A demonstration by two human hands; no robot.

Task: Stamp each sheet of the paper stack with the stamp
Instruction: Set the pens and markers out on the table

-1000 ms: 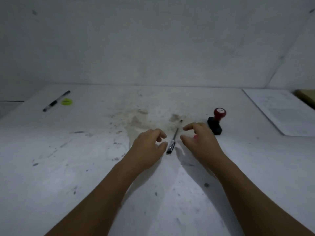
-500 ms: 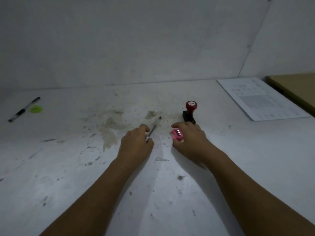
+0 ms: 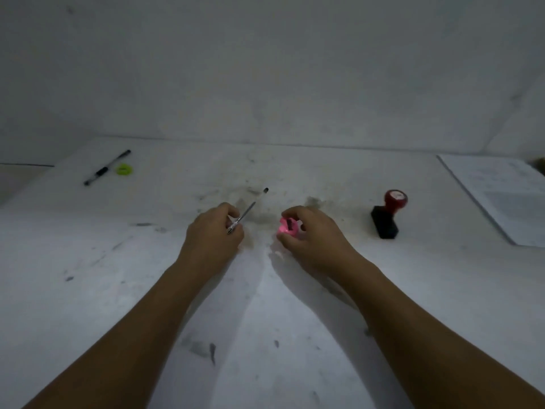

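Stamping is not yet under way, judging by the layout: the stamp (image 3: 387,216), red knob over a black base, sits on the bench (image 3: 88,290) to the right of both hands, touched by neither. The paper stack (image 3: 501,199) lies farther right at the bench's edge, partly out of view. The left grip (image 3: 212,234) is curled round the lower end of a thin clear pen (image 3: 250,208) whose dark tip points up and away. The right grip (image 3: 312,234) pinches a small pink object (image 3: 287,227) with a dark slot between thumb and fingertips, close to the bench surface; what that object is cannot be told for sure. To do this step well, both items likely need setting down first, off to the left near the black pen (image 3: 107,167) and the green disc (image 3: 124,169), well apart from the paper so nothing rolls under a sheet. The right grip, nearest the stamp, would then best take it by the knob and keep the base level while the left grip steadies the top sheet. The stained patch mid-bench is worth avoiding when sheets are laid out.
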